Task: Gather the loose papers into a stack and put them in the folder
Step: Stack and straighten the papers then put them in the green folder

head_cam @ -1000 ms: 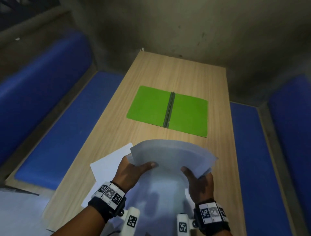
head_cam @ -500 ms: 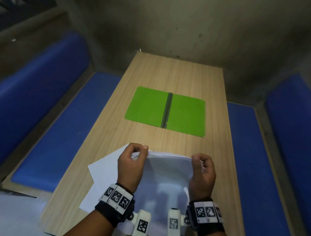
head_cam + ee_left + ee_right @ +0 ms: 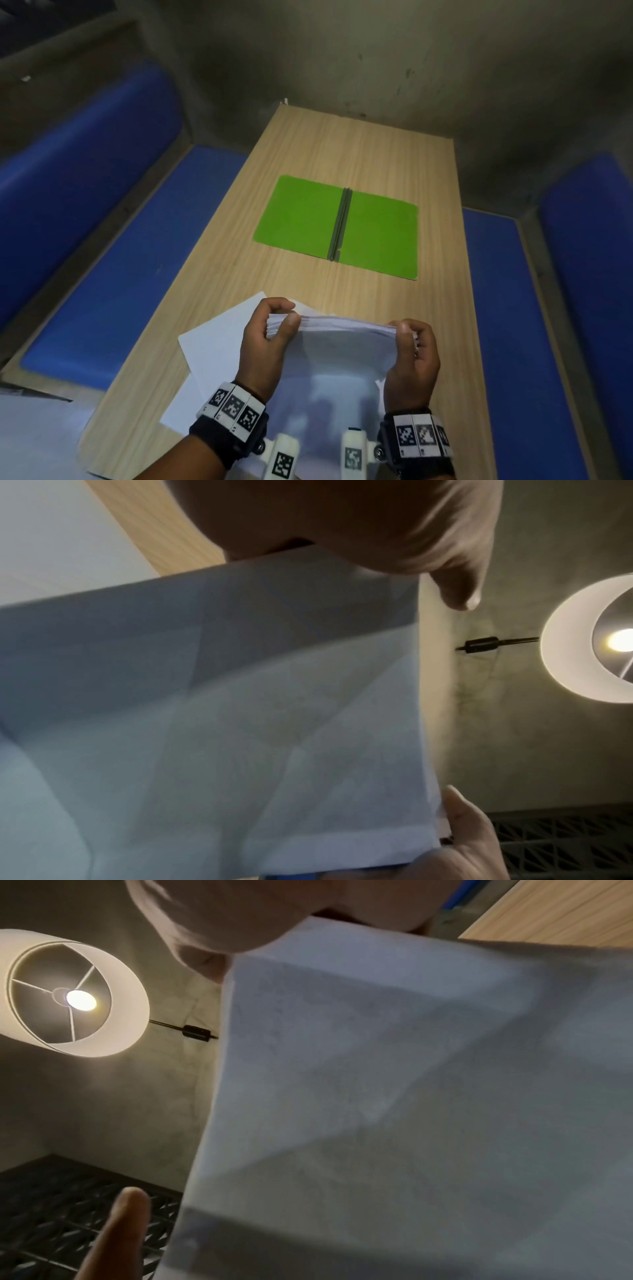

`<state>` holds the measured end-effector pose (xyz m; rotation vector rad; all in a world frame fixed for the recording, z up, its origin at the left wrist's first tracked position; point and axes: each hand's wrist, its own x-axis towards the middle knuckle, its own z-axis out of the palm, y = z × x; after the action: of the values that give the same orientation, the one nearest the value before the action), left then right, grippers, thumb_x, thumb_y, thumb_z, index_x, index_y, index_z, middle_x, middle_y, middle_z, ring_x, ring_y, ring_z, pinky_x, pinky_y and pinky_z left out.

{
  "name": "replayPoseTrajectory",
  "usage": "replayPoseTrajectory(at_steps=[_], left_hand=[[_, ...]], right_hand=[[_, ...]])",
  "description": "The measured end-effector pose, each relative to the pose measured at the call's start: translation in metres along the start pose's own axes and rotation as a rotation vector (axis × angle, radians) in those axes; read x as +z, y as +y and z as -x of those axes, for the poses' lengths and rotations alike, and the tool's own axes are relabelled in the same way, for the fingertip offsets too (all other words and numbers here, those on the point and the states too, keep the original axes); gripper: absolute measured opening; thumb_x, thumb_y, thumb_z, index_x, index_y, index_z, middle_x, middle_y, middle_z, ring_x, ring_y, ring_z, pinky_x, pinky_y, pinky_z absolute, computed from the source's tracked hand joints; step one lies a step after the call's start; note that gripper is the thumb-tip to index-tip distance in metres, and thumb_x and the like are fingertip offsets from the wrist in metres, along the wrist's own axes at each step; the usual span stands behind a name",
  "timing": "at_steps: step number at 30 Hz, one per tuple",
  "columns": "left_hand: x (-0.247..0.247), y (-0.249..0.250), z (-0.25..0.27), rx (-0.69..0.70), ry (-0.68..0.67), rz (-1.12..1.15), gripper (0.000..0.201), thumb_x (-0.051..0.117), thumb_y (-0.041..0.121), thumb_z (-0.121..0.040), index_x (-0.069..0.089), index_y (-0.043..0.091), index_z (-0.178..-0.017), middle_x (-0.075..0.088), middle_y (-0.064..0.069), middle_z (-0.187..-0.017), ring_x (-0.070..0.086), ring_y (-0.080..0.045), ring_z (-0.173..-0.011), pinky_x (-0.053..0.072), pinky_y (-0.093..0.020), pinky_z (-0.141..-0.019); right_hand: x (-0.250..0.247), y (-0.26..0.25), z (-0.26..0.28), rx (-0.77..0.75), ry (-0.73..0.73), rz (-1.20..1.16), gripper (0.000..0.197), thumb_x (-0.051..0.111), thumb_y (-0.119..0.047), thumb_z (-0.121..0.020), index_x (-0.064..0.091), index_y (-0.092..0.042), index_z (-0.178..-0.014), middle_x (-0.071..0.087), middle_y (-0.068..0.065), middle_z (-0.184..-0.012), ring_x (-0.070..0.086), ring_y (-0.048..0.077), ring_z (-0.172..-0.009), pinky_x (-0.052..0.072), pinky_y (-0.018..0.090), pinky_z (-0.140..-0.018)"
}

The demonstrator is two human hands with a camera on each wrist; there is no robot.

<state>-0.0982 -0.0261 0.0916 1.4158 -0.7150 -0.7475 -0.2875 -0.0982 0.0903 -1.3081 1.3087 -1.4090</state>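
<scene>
Our left hand (image 3: 263, 346) and right hand (image 3: 412, 359) each pinch a top corner of the paper stack (image 3: 342, 346), held on edge. Loose sheet (image 3: 219, 335) at 9 o'clock of it; open green folder (image 3: 301, 216) at 12, on the table (image 3: 359, 150).

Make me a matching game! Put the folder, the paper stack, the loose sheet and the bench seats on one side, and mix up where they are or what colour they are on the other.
Things:
1. folder
2. paper stack
3. loose sheet
4. bench seats

Clues:
A. blue, on both sides of the table
B. green, lying open
C. held up by the left hand and right hand
D. flat on the table, left of the hands

Pairs: 1-B, 2-C, 3-D, 4-A
</scene>
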Motion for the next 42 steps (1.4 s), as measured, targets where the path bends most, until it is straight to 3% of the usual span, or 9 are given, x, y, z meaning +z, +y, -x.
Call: replayPoseTrajectory(at_steps=[4, 8, 12, 15, 21, 26, 30, 36, 42], left_hand=[[-0.004, -0.011, -0.005, -0.019, -0.12, 0.014, 0.062, 0.078, 0.037, -0.054, 0.058, 0.016, -0.108, 0.064, 0.0, -0.101, 0.063, -0.006, -0.087, 0.05, -0.018, -0.075], [-0.018, -0.034, -0.01, -0.119, -0.22, -0.069, 0.072, 0.092, 0.033, -0.046, 0.06, 0.012, -0.108, 0.069, 0.006, -0.097, 0.066, -0.009, -0.086, 0.052, -0.021, -0.071], [-0.013, -0.032, -0.013, -0.154, -0.274, -0.226, 0.038, 0.092, 0.036, -0.055, 0.072, 0.02, -0.083, 0.076, 0.005, -0.083, 0.07, -0.005, -0.073, 0.051, -0.017, -0.062], [-0.008, -0.025, -0.012, -0.188, -0.26, -0.157, 0.027, 0.093, 0.017, -0.062, 0.072, 0.011, -0.078, 0.075, -0.006, -0.077, 0.067, -0.007, -0.065, 0.051, -0.019, -0.058], [-0.01, -0.035, -0.006, -0.334, -0.272, -0.17, 0.031, 0.093, 0.014, -0.062, 0.076, 0.009, -0.087, 0.079, -0.003, -0.084, 0.073, -0.009, -0.076, 0.054, -0.024, -0.067], [-0.004, -0.036, -0.005, -0.342, -0.25, -0.185, 0.027, 0.091, 0.004, -0.064, 0.078, 0.012, -0.087, 0.08, 0.004, -0.084, 0.073, -0.004, -0.074, 0.056, -0.019, -0.066], [-0.006, -0.041, -0.002, -0.374, -0.246, -0.177, 0.03, 0.09, 0.007, -0.064, 0.078, 0.013, -0.09, 0.08, 0.001, -0.089, 0.074, -0.008, -0.08, 0.057, -0.023, -0.069], [-0.009, -0.03, -0.009, -0.409, -0.193, -0.172, 0.032, 0.089, 0.013, -0.069, 0.074, 0.023, -0.095, 0.079, 0.012, -0.085, 0.073, -0.001, -0.074, 0.056, -0.019, -0.064], [-0.034, -0.034, 0.0, -0.458, -0.252, -0.347, 0.013, 0.085, 0.025, -0.076, 0.077, 0.016, -0.079, 0.077, 0.009, -0.067, 0.072, -0.001, -0.062, 0.054, -0.021, -0.058]], right_hand=[[-0.002, 0.018, -0.005, 0.066, -0.086, -0.051, 0.055, 0.049, -0.061, -0.083, 0.062, -0.008, -0.09, 0.066, 0.01, -0.084, 0.062, 0.029, -0.08, 0.051, 0.046, -0.074], [-0.01, 0.033, -0.009, 0.122, -0.22, -0.137, 0.073, 0.056, -0.081, -0.066, 0.064, -0.014, -0.094, 0.068, -0.004, -0.086, 0.064, 0.014, -0.081, 0.052, 0.027, -0.074], [-0.01, 0.033, -0.009, 0.145, -0.296, -0.198, 0.047, 0.084, -0.037, -0.066, 0.06, -0.003, -0.088, 0.066, -0.001, -0.081, 0.062, 0.02, -0.08, 0.051, 0.036, -0.074], [-0.013, 0.022, -0.012, 0.133, -0.275, -0.225, 0.023, 0.075, 0.008, -0.07, 0.059, 0.0, -0.085, 0.067, 0.0, -0.076, 0.063, 0.018, -0.076, 0.052, 0.037, -0.072], [-0.022, 0.048, -0.004, 0.242, -0.382, 0.03, 0.053, 0.091, -0.032, -0.047, 0.066, -0.009, -0.088, 0.074, -0.01, -0.082, 0.068, 0.004, -0.073, 0.054, 0.024, -0.069], [-0.018, 0.061, 0.002, 0.378, -0.322, 0.095, 0.035, 0.09, -0.005, -0.056, 0.073, -0.015, -0.084, 0.077, -0.003, -0.086, 0.072, 0.013, -0.079, 0.058, 0.032, -0.074], [-0.018, 0.061, 0.005, 0.465, -0.33, 0.102, 0.064, 0.092, -0.048, -0.042, 0.072, -0.02, -0.096, 0.076, -0.002, -0.095, 0.071, 0.016, -0.089, 0.057, 0.038, -0.081], [-0.007, 0.043, -0.013, 0.415, -0.339, 0.052, 0.033, 0.081, 0.007, -0.066, 0.07, -0.01, -0.093, 0.076, -0.009, -0.08, 0.068, 0.015, -0.075, 0.057, 0.026, -0.065], [-0.001, 0.031, -0.01, 0.503, -0.349, 0.07, 0.034, 0.085, -0.016, -0.067, 0.07, -0.011, -0.097, 0.076, -0.002, -0.088, 0.073, 0.017, -0.084, 0.056, 0.022, -0.064]])
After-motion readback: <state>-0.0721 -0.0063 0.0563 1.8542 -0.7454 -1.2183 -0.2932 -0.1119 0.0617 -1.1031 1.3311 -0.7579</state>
